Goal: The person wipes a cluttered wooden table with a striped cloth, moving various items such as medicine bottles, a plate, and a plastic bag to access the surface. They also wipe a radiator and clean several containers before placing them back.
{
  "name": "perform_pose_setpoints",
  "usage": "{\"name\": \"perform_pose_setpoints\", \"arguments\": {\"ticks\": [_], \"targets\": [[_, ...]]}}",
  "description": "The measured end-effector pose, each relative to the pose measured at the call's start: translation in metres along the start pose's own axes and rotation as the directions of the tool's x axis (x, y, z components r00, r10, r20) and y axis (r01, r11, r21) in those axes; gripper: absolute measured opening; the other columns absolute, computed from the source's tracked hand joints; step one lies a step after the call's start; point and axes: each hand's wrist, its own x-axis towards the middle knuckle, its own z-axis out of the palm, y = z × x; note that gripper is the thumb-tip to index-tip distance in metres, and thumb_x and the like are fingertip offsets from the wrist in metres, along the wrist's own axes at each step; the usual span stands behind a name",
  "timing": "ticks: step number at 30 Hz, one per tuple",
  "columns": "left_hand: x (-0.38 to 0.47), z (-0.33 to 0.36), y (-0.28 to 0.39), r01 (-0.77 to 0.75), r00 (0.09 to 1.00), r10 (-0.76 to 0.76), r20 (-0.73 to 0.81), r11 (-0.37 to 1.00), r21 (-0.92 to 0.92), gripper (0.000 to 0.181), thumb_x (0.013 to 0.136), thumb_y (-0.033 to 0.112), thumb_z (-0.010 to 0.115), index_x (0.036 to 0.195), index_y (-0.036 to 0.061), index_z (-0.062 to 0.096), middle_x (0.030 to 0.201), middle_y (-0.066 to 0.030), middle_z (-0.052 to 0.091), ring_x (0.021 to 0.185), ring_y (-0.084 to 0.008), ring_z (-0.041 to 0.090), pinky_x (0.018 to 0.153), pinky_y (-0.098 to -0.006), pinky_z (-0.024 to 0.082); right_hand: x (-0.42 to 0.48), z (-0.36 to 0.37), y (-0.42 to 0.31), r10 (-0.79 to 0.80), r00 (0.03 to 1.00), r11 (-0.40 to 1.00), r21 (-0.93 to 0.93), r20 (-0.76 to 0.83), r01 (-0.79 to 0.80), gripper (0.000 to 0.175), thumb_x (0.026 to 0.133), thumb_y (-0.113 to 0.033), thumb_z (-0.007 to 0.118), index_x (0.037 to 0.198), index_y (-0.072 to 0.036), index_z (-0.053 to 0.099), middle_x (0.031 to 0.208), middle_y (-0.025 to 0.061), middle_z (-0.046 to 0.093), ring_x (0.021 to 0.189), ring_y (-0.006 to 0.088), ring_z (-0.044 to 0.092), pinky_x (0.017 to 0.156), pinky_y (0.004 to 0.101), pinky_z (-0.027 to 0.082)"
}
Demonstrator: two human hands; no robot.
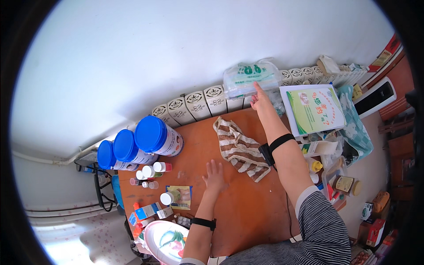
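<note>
My right hand is stretched out to the far side of the table, its index finger extended at the front of a translucent plastic bag lying on the radiator; whether the fingertip touches the bag I cannot tell. With fingers spread, my left hand is over the wooden tabletop and holds nothing. Between the hands, a brown-and-white striped towel lies crumpled. A white-capped bottle rests on a yellow packet to the left of my left hand.
Blue-lidded tubs stand at the back left, near small white-capped bottles. A pink-rimmed oval tray, medicine boxes and a blister pack sit at the near left. On the right are a printed bag, a plastic basket and a jar.
</note>
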Motion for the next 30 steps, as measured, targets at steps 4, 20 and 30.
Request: {"name": "perform_pose_setpoints", "arguments": {"ticks": [4,20,30], "targets": [[-0.001,-0.002,0.002,0.007,1.000,-0.007,0.012,1.000,0.004,0.114,0.077,0.044,0.080,0.161,0.0161,0.009,0.167,-0.0136,-0.015,0.153,-0.0366,-0.011,0.112,-0.0709,0.025,0.009,0.004,-0.002,-0.036,0.999,0.999,0.029,-0.006,0.036,0.076,0.071,-0.038,0.091,0.131,-0.011,0.052,0.123,0.0083,0.053,0.108,0.0255,0.047,0.096,0.0482,0.040],[-0.005,0.000,0.002,-0.006,1.000,0.006,0.003,1.000,-0.024,0.114,0.077,0.040,0.080,0.161,0.0152,0.008,0.166,-0.0147,-0.016,0.153,-0.0367,-0.013,0.112,-0.0711,0.022,-0.008,0.004,-0.025,-0.060,0.993,0.969,0.245,0.098,0.034,0.052,0.076,-0.025,0.089,0.118,-0.021,0.059,0.106,0.0020,0.061,0.091,0.0196,0.055,0.074,0.0372,0.046],[-0.001,-0.003,0.004,0.006,1.000,-0.006,0.028,1.000,-0.006,0.114,0.078,0.054,0.075,0.161,0.0154,0.008,0.166,-0.0148,-0.015,0.154,-0.0357,-0.012,0.111,-0.0730,0.021,-0.098,-0.029,-0.020,-0.003,0.943,0.976,0.205,0.332,-0.069,0.046,0.079,-0.026,0.086,0.117,-0.023,0.060,0.111,-0.0040,0.057,0.112,0.0191,0.051,0.092,0.0397,0.039]]}}
